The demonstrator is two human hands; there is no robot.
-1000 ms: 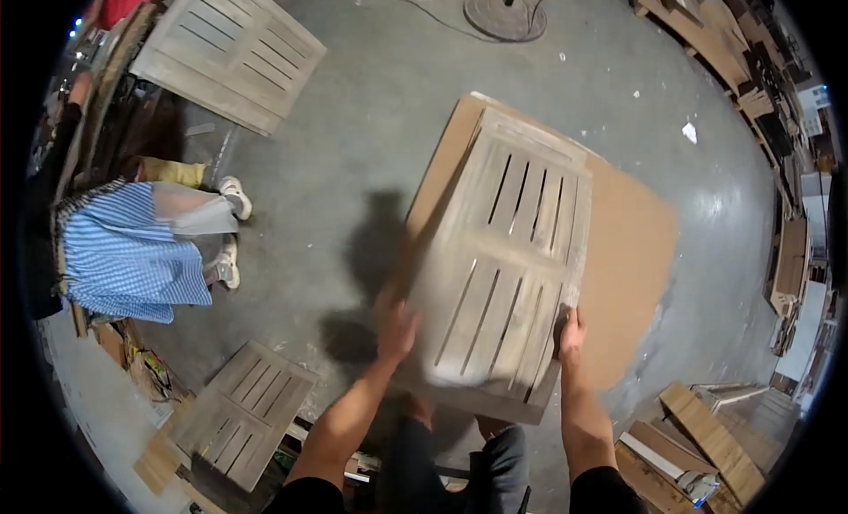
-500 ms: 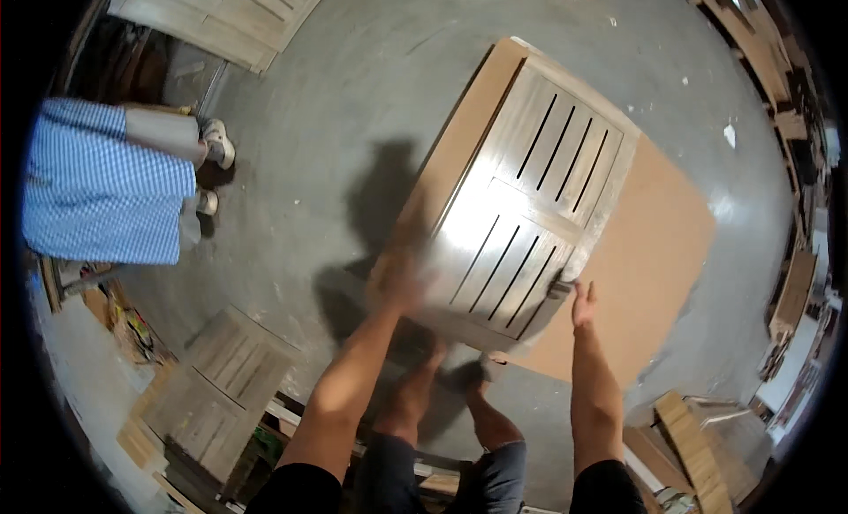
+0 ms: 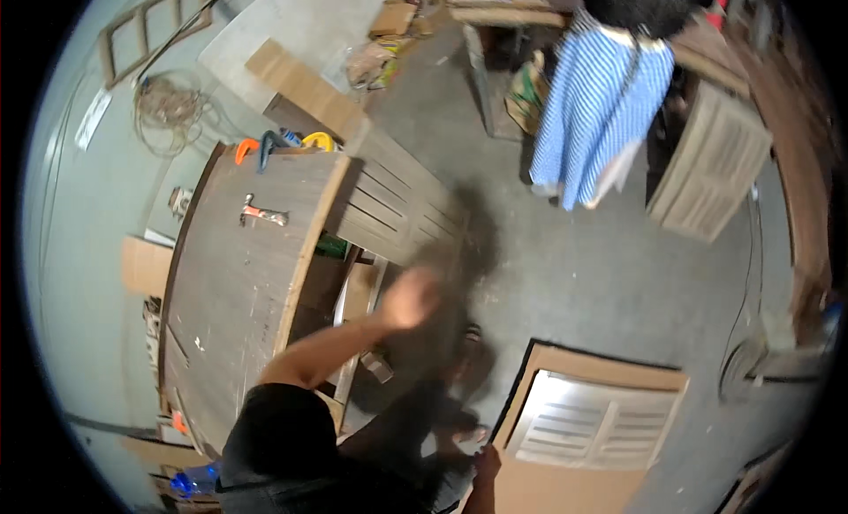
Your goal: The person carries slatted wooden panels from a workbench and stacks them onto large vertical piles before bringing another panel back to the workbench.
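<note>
My left hand (image 3: 412, 298) is stretched out over the floor beside the workbench, blurred by motion, so its fingers cannot be made out. Closest to it is a slatted wooden panel (image 3: 389, 215) leaning at the bench's end. Low in the view, my right hand (image 3: 486, 461) is beside the left edge of a cardboard sheet (image 3: 565, 492); its fingers are too small and dark to tell whether they grip anything. Another slatted wooden panel (image 3: 596, 421), pale and shiny under the light, lies flat on the cardboard.
The workbench (image 3: 234, 284) on the left carries a hammer (image 3: 263, 214), with orange, blue and yellow clamp-like tools (image 3: 281, 143) at its far end. A person in a blue checked garment (image 3: 601, 108) stands ahead by a table. One more panel (image 3: 715, 161) leans at right.
My view has swung left toward the workbench. Both hands have come away from the panel on the cardboard, which now appears at lower right. The left hand has moved out toward the leaning panel.
</note>
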